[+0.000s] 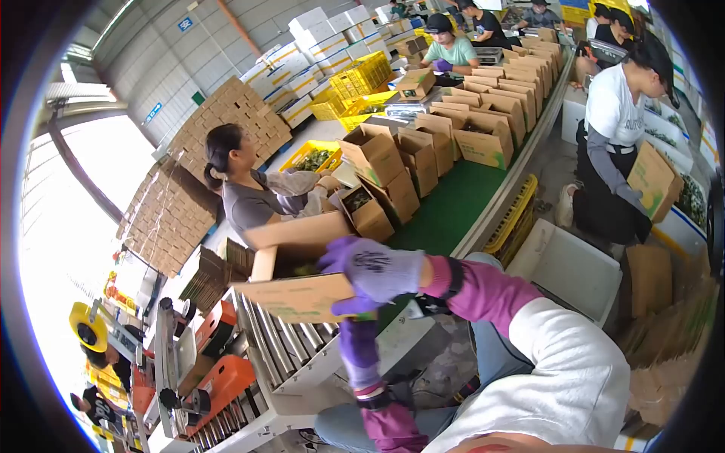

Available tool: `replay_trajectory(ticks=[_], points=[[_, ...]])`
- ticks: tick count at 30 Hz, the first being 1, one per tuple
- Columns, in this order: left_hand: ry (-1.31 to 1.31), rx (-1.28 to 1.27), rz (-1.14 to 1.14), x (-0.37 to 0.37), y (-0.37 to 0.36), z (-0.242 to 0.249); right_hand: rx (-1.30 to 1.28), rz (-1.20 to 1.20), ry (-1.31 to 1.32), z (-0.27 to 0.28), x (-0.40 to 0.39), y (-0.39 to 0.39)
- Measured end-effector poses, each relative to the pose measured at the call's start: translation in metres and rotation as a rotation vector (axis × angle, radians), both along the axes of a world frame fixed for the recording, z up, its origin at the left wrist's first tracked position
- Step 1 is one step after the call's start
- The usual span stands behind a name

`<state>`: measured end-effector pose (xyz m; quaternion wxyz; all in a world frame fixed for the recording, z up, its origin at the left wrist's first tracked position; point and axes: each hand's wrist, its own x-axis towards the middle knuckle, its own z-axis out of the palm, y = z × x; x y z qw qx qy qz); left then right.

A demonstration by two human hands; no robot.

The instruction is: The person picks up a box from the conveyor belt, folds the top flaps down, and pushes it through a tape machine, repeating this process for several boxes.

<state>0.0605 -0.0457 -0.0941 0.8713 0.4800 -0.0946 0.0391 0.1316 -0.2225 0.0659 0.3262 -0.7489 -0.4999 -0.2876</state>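
Observation:
My right hand (pixel 381 270), in a grey and purple glove, grips the near end of an open cardboard box (pixel 302 297), its fingers over the upper edge. Something green and dark, not clear to me, shows inside. Just below that end is my left hand (pixel 358 343), in a purple glove, close against the box; its fingers are hidden. The box is tilted, with flaps raised, over the metal rollers (pixel 291 332) at the end of the green conveyor belt (pixel 472 195).
Rows of open boxes (pixel 483 136) stand along the belt. Across it, a worker (pixel 253 189) handles another box. An orange taping machine (pixel 226 385) sits past the rollers. To the right are a white foam crate (pixel 566 260), a yellow crate (pixel 515 219) and a worker holding a box (pixel 653 177).

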Motion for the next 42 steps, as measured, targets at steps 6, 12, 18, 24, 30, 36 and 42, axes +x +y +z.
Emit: replay_trajectory(ticks=[6, 12, 18, 24, 30, 36, 42], points=[[-0.333, 0.924, 1.192, -0.041, 0.098, 0.130, -0.387, 0.337, 0.244, -0.010, 0.070, 0.074], [0.221, 1.496, 0.844, 0.023, 0.137, 0.179, 0.053, 0.334, 0.819, -0.007, 0.043, 0.087], [-0.053, 0.580, 0.681, 0.055, 0.145, 0.143, 0.248, -0.035, -0.044, -0.018, 0.092, 0.107], [-0.184, 0.546, 0.829, 0.025, 0.133, 0.135, 0.570, 0.221, 0.143, -0.034, 0.058, 0.104], [-0.155, 0.467, 0.855, 0.033, 0.137, 0.129, 0.572, 0.442, 0.747, -0.050, 0.070, 0.110], [-0.261, 1.542, 1.320, 0.029, 0.120, 0.138, 0.634, 0.503, 0.830, -0.058, 0.071, 0.115], [-0.503, 1.833, 0.833, 0.053, 0.052, 0.143, 0.686, 0.445, 0.842, -0.078, 0.096, 0.115]])
